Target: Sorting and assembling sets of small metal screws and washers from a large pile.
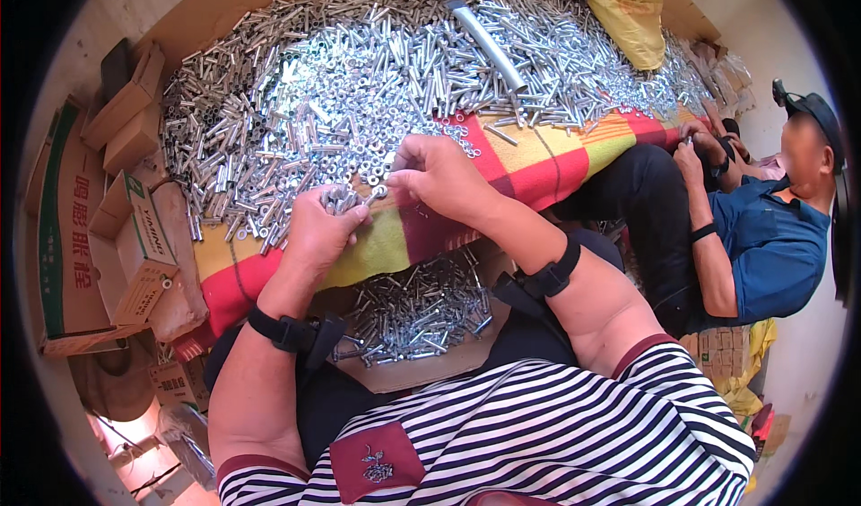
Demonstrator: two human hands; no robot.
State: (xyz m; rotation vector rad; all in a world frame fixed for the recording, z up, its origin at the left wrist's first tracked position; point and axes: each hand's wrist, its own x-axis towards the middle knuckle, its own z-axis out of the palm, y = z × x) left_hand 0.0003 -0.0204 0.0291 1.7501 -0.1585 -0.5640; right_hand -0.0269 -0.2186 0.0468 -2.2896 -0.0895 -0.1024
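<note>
My left hand point(321, 230) is closed around several metal bolts point(339, 199), which stick up between its fingers and thumb. One bolt points from it toward my right hand point(441, 172). At that bolt's tip is a small shiny ring point(380, 190), a washer or nut, right by the pinched fingertips of my right hand; how they grip it is partly hidden. Both hands are over the near edge of a big heap of metal sleeves and bolts point(242, 138). Loose nuts and washers point(359, 129) lie in the heap just beyond my fingers.
A checkered cloth point(556, 161) covers the near edge. A metal tube point(489, 47) and a yellow sack point(632, 13) lie on the heap. Below, between my knees, sits a carton of bolts point(413, 313). Cardboard boxes point(134, 246) stand left; another person point(762, 237) sits at right.
</note>
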